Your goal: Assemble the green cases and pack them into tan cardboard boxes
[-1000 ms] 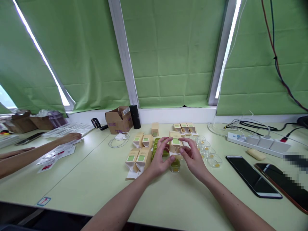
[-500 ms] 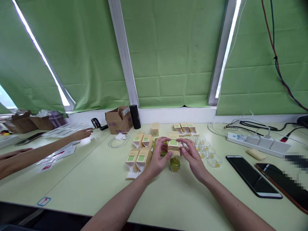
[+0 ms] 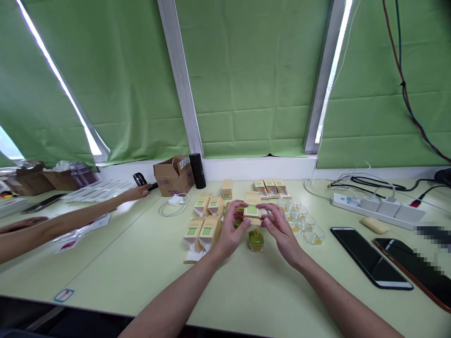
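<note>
Both my hands hold one small tan carton with a green label (image 3: 252,210) just above the table. My left hand (image 3: 230,230) pinches its left side and my right hand (image 3: 280,226) grips its right side. Directly below the carton a small clear container with green contents (image 3: 256,240) sits on the table. Several similar tan cartons (image 3: 203,230) lie open to the left of my hands. More green containers (image 3: 239,220) are partly hidden behind my left hand.
Clear cups with yellow bits (image 3: 305,224) lie to the right, three cartons (image 3: 271,188) behind. Two phones (image 3: 369,257), a power strip (image 3: 375,206) and cables fill the right. A cardboard box (image 3: 174,175) and black flask (image 3: 197,170) stand at the back. Another person's arm (image 3: 70,218) reaches across at left.
My hands lifted the carton slightly up and away, leaving the green container exposed below. The other person's hand slid right toward a black object near the cardboard box.
</note>
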`<action>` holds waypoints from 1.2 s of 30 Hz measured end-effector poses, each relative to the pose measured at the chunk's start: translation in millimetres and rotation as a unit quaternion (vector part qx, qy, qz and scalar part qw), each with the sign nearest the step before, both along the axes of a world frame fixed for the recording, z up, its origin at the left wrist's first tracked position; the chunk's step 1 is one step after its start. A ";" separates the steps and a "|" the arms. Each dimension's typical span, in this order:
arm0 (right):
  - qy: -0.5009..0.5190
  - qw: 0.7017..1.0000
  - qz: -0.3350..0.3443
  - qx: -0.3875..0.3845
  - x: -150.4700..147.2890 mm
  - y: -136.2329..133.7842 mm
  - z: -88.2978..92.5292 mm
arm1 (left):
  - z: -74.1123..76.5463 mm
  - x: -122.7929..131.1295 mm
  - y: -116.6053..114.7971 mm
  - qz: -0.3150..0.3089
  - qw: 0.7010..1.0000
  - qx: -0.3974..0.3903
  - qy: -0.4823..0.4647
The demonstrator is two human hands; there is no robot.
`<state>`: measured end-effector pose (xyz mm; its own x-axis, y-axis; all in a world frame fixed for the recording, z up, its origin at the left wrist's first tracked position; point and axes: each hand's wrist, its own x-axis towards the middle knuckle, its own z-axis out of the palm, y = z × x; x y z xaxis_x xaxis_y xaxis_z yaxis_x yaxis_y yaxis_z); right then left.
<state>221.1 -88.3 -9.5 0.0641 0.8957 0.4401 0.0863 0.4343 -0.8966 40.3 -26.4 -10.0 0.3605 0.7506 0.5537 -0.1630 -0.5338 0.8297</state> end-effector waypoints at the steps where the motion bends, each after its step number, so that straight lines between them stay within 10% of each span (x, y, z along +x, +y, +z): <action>1: 0.000 1.000 0.000 0.001 0.0 0.0 -0.2 | 0.2 0.1 -0.2 0.001 1.000 -0.001 0.000; 36: -0.014 1.000 0.014 0.009 -2.6 2.5 -7.9 | 2.1 4.2 -2.7 0.055 0.998 0.023 0.018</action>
